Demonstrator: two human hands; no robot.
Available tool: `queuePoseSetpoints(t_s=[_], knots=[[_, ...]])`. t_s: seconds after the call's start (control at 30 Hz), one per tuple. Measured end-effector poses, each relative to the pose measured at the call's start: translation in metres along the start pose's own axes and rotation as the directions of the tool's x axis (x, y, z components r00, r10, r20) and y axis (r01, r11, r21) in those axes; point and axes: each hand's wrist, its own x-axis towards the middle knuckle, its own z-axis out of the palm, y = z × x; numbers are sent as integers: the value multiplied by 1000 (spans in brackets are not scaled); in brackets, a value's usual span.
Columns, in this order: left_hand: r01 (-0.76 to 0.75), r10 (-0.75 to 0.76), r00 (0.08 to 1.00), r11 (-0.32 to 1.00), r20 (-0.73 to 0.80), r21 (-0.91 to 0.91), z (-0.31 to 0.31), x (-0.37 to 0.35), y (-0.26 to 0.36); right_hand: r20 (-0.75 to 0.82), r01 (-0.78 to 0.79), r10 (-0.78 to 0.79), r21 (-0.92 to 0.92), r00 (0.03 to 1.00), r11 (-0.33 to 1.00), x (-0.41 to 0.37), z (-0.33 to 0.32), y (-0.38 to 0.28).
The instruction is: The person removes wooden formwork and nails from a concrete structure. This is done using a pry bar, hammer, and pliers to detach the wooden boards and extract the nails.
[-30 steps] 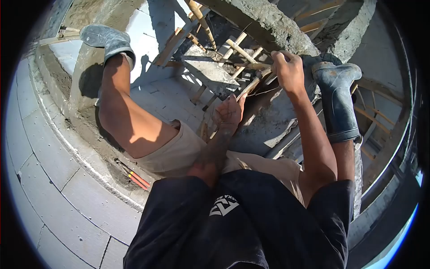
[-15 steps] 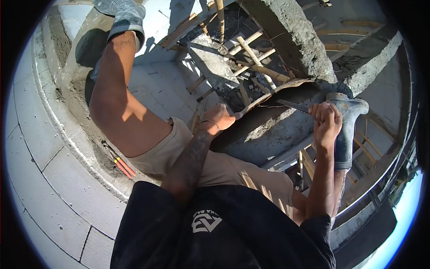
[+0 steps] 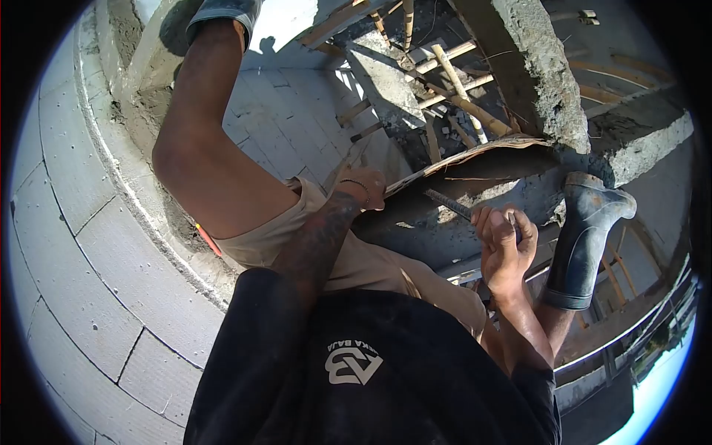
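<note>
My left hand [image 3: 361, 185], with a dark bracelet at its wrist, is closed on the near end of a thin wooden board [image 3: 460, 157] with a splintered edge. The board curves away along the top of a grey concrete beam [image 3: 445, 222]. My right hand [image 3: 506, 241] is wrapped round a ribbed metal bar [image 3: 450, 205]. The bar's tip points left over the dark gap between board and beam, apart from my left hand. Its other end is hidden in my fist.
Pale block wall [image 3: 96, 274] curves along the left, with a red-orange tool [image 3: 208, 239] on its ledge. Bamboo poles [image 3: 452, 74] cross an opening ahead. Rough concrete beams [image 3: 549, 81] stand at upper right. My booted foot [image 3: 589, 222] rests at right.
My right hand has come left and lower with the metal bar, closer to my body. My left hand stays at the board's end. The whole view has shifted somewhat.
</note>
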Motion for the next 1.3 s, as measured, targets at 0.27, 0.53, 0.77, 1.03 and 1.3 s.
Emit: queuePoseSetpoints(t_s=[0.27,0.53,0.77,1.03,1.3], knots=[[-36,-149,913,897,-379,-441,58,-6,14,54,-17,36,-314,998,949,7,41,125],[19,-352,656,892,-668,-452,73,4,31,-36,34,-57,-462,998,886,27,60,116],[-291,-126,505,906,-854,-306,78,4,27,6,109,-116,-406,993,908,23,30,119],[160,-536,540,822,-649,-546,62,4,47,-185,-4,-106,-516,977,857,64,60,101],[-197,-196,560,912,-805,-359,32,16,38,-87,80,-109,-281,990,956,20,-22,29]])
